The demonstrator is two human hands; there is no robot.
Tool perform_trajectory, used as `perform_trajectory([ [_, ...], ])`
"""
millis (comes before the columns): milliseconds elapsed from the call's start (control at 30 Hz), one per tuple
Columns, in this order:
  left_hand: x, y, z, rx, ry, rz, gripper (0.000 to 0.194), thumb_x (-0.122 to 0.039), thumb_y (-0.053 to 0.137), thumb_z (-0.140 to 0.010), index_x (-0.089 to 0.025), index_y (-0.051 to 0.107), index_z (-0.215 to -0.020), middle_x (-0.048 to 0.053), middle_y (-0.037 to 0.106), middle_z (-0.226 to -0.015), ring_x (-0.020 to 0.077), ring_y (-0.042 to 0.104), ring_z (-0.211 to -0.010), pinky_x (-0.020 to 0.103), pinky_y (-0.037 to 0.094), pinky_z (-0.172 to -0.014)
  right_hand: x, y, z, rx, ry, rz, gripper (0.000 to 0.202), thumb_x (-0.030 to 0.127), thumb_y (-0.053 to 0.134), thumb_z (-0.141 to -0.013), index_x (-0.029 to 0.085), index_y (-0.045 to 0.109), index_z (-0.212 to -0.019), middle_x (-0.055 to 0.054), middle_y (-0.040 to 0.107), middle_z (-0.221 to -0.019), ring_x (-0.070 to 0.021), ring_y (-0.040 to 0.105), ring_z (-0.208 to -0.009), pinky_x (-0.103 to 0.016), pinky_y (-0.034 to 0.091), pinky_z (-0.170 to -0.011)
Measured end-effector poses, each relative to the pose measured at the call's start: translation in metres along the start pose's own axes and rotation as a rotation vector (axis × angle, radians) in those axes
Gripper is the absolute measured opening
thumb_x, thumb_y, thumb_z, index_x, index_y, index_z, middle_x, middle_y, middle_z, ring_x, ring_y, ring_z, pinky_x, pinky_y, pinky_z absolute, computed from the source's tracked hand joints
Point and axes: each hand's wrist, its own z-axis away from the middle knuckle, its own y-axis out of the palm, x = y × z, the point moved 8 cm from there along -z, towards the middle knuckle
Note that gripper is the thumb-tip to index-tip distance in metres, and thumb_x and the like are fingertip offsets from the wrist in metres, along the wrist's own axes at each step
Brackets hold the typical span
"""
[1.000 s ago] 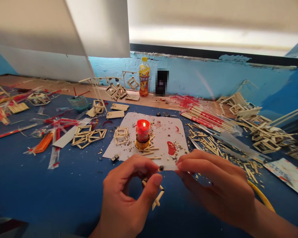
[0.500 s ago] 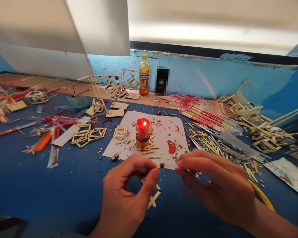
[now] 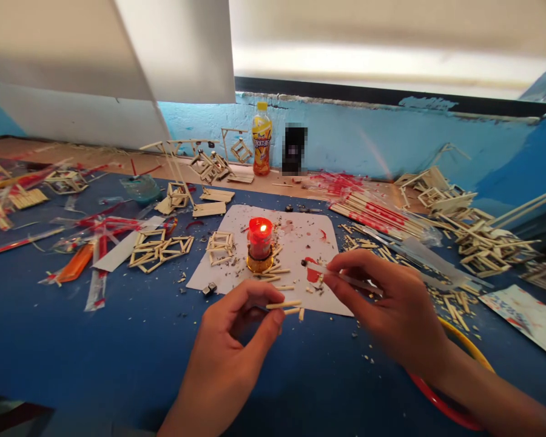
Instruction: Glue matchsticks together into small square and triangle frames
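Note:
Between the thumb and fingers of my left hand (image 3: 236,340) is a small piece made of short wooden sticks (image 3: 286,304), partly hidden by the fingers. My right hand (image 3: 382,297) pinches a thin translucent glue stick (image 3: 318,267) with a blackened tip pointing left. The glue stick and the wooden piece are apart. Just beyond my hands burns a red candle (image 3: 260,238) in a gold-coloured base, standing on a white sheet (image 3: 227,273). Loose short sticks (image 3: 279,287) lie beside the candle, and a small stick frame (image 3: 220,247) sits to its left.
Joined stick frames (image 3: 159,250) and plastic wrappers (image 3: 101,267) lie on the left. At the back stands a drink bottle (image 3: 261,139). Bundled sticks (image 3: 377,217), cut sticks and scissors lie on the right. A round yellow-and-red rim (image 3: 468,340) shows under my right forearm.
My right hand has drawn the glue stick up and to the right, away from my left hand. The wooden piece in my left hand has turned and now points right.

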Motion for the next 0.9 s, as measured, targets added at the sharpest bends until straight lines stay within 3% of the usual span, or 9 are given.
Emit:
perform_trajectory([
  [133,-0.009,-0.007,0.002,-0.026,0.086,0.022,0.013,-0.015,0.081,-0.085,-0.027,0.078,-0.086,-0.005,0.075,-0.076,0.009,0.071,-0.059,0.01,0.058,-0.058,0.009,-0.001,-0.009,0.03,-0.052,0.016,0.008,0.02,0.07,-0.097,0.027,0.07,-0.097,0.006,0.073,-0.078,-0.0107,0.065,-0.062,-0.023,0.047,-0.054],
  [267,-0.014,-0.015,0.004,-0.04,0.126,0.032,0.017,-0.011,0.081,-0.083,-0.028,0.078,-0.084,-0.006,0.075,-0.076,0.007,0.07,-0.055,0.008,0.058,-0.057,0.024,0.001,-0.037,0.084,-0.163,0.086,0.009,0.018,0.067,-0.101,0.024,0.073,-0.104,0.003,0.079,-0.087,-0.0113,0.07,-0.068,-0.024,0.05,-0.061],
  [500,-0.007,-0.036,0.007,-0.154,0.115,0.08,0.019,-0.009,0.079,-0.082,-0.028,0.08,-0.083,-0.007,0.075,-0.072,0.0064,0.068,-0.05,0.008,0.057,-0.053,0.029,0.028,-0.085,0.129,-0.316,0.349,0.017,0.021,0.062,-0.104,0.021,0.079,-0.107,-0.003,0.084,-0.1,-0.0163,0.072,-0.072,-0.031,0.05,-0.066],
  [633,0.0,-0.036,0.01,-0.151,0.107,0.115,0.021,-0.007,0.079,-0.08,-0.028,0.08,-0.082,-0.007,0.076,-0.072,0.0075,0.068,-0.05,0.01,0.057,-0.052,0.028,0.037,-0.087,0.134,-0.346,0.374,0.018,0.02,0.062,-0.103,0.019,0.079,-0.106,-0.004,0.084,-0.099,-0.0173,0.073,-0.072,-0.032,0.05,-0.066],
  [800,0.01,-0.037,0.017,-0.263,0.026,0.192,0.021,-0.008,0.081,-0.076,-0.029,0.082,-0.078,-0.006,0.075,-0.072,0.0082,0.064,-0.053,0.012,0.054,-0.052,0.033,0.033,-0.082,0.115,-0.421,0.406,0.021,0.019,0.059,-0.104,0.017,0.08,-0.104,-0.007,0.083,-0.094,-0.023,0.076,-0.081,-0.037,0.054,-0.073],
  [900,0.01,-0.035,0.019,-0.274,0.015,0.203,0.019,-0.009,0.081,-0.076,-0.028,0.082,-0.077,-0.005,0.075,-0.073,0.0102,0.065,-0.056,0.014,0.054,-0.053,0.038,0.031,-0.081,0.107,-0.476,0.412,0.02,0.019,0.06,-0.104,0.017,0.08,-0.104,-0.007,0.082,-0.095,-0.023,0.076,-0.083,-0.037,0.056,-0.076],
])
